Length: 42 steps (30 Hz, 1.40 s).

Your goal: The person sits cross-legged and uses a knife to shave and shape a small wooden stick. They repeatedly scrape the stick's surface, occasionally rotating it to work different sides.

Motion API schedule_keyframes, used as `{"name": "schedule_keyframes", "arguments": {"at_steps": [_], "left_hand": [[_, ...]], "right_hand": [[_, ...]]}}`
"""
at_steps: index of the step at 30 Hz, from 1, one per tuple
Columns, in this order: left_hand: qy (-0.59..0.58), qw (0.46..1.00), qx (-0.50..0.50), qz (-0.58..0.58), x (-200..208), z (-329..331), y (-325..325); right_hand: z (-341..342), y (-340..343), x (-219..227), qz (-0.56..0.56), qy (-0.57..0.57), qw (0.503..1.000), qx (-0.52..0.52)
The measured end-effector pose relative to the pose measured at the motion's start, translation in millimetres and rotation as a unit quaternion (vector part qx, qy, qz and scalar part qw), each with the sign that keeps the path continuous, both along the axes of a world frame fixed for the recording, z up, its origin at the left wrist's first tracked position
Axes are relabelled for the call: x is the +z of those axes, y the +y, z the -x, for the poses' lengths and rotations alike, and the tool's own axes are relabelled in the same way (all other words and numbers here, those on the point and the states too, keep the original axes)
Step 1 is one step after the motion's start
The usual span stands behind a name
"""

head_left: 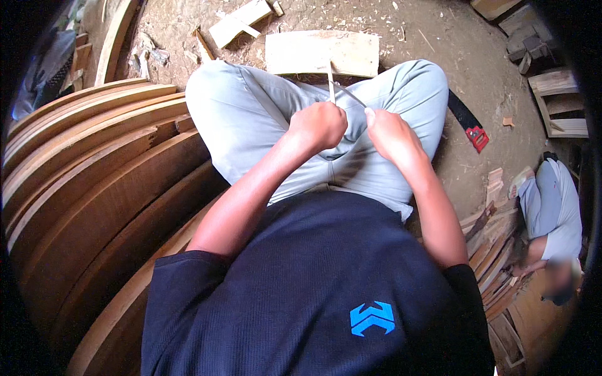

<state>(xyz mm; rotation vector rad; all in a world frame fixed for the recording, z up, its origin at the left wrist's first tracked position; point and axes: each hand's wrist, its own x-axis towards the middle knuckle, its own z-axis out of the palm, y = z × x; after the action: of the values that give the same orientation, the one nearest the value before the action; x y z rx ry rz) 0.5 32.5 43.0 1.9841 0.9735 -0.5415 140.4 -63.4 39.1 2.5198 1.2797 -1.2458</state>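
Observation:
Both of my hands meet over my lap, between my bent knees. My left hand [318, 124] is closed around a thin, flat, pale strip [331, 80] that points away from me. In my right hand [390, 133], also closed, is a slim grey blade-like tool [352, 96] angled far-left toward the strip. The two cross or nearly meet just beyond my fists; whether they touch I cannot tell. What is inside each fist is hidden. Past them, between my knees, lies a pale, slightly curved wooden board [332, 51].
Curved wooden planks [106, 147] are stacked close on my left. A handsaw with a red handle [476, 136] lies right of my knee. A wood offcut [238, 24] rests on the shaving-strewn ground. At right, another person [552, 203] bends over more planks [492, 263].

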Motion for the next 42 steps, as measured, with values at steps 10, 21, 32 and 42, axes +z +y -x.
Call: {"name": "schedule_keyframes", "arguments": {"at_steps": [10, 21, 32, 42], "left_hand": [[-0.001, 1.0, -0.001, -0.011, 0, -1, -4], [-0.018, 0.999, 0.016, -0.029, -31, 3, -19], [-0.012, 0.999, 0.046, -0.005, -13, 5, -11], [-0.017, 1.0, -0.002, -0.018, -9, 0, -11]], "right_hand": [[18, 1, 7, -0.007, -0.071, 0.997, -0.001], [17, 21, -38, -0.02, -0.086, 0.996, -0.02], [9, 11, 0, 0.014, -0.036, 0.999, -0.001], [9, 33, -22, 0.007, -0.068, 0.998, -0.015]]}}
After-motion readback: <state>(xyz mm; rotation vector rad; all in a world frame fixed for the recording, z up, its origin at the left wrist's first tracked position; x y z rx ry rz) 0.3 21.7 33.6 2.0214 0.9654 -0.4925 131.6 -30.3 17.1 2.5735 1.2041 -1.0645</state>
